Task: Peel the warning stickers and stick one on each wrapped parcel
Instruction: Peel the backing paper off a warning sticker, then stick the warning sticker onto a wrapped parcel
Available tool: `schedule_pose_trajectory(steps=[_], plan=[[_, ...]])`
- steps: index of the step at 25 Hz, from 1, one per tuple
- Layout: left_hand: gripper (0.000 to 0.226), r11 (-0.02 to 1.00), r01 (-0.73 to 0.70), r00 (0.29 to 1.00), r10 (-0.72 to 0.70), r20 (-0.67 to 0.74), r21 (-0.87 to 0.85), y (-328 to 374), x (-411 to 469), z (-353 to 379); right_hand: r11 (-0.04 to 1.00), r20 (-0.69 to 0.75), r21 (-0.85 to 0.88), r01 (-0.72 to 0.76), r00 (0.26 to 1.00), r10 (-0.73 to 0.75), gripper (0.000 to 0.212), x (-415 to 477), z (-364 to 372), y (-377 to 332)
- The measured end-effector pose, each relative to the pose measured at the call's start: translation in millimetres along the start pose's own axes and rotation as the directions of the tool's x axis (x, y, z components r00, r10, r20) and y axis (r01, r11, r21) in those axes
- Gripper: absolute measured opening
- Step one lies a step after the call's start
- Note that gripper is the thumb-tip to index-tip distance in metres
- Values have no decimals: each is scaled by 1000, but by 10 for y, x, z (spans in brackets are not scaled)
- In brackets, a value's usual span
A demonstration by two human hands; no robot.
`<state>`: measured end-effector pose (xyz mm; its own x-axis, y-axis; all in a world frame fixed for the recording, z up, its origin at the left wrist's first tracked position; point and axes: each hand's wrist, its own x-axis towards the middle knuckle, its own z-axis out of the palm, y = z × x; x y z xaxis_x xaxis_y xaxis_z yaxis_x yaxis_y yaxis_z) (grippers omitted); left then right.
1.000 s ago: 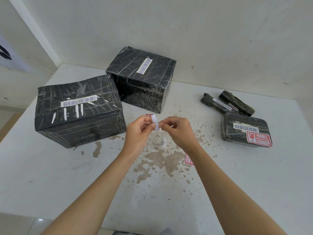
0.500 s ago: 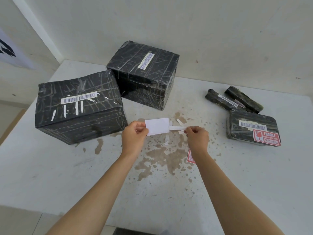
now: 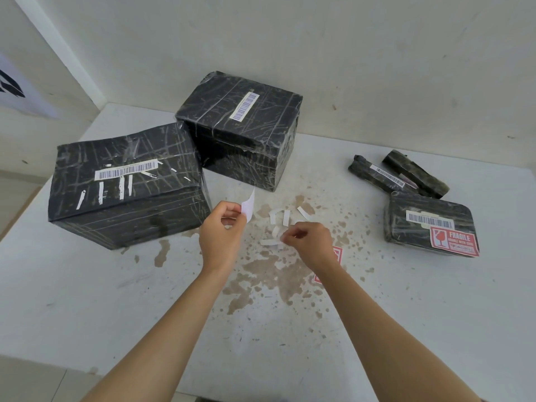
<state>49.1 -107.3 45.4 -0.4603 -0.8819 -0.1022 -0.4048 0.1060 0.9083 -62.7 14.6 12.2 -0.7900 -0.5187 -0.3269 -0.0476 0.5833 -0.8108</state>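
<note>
My left hand (image 3: pixel 223 237) pinches a peeled warning sticker (image 3: pixel 249 206) by its lower edge; its white back faces me and it curls upward. My right hand (image 3: pixel 311 246) is low over the table, fingertips pinched on the end of a white backing strip (image 3: pixel 269 242) that lies on the surface. A large black wrapped parcel (image 3: pixel 127 184) stands to the left, a second one (image 3: pixel 240 123) behind it. On the right, a flat parcel (image 3: pixel 420 210) carries a red FRAGILE sticker (image 3: pixel 454 240). Two slim parcels (image 3: pixel 377 175) (image 3: pixel 414 177) lie beyond it.
Several loose white backing strips (image 3: pixel 285 217) lie between my hands. More red stickers (image 3: pixel 338 253) peek out from under my right wrist. The white table (image 3: pixel 87 300) has brown stains at its middle and meets walls at the back and left.
The backing strip has come off the sticker. My right hand dropped to the table with it, while my left hand turned the sticker on edge and lifted it slightly.
</note>
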Motion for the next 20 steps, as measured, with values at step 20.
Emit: schedule_pose_trajectory(steps=[20], plan=[[12,592,-673,717,669,196,443,-162,-308,98,842,275,454,-292,945,180,40,-78,-355,-300]])
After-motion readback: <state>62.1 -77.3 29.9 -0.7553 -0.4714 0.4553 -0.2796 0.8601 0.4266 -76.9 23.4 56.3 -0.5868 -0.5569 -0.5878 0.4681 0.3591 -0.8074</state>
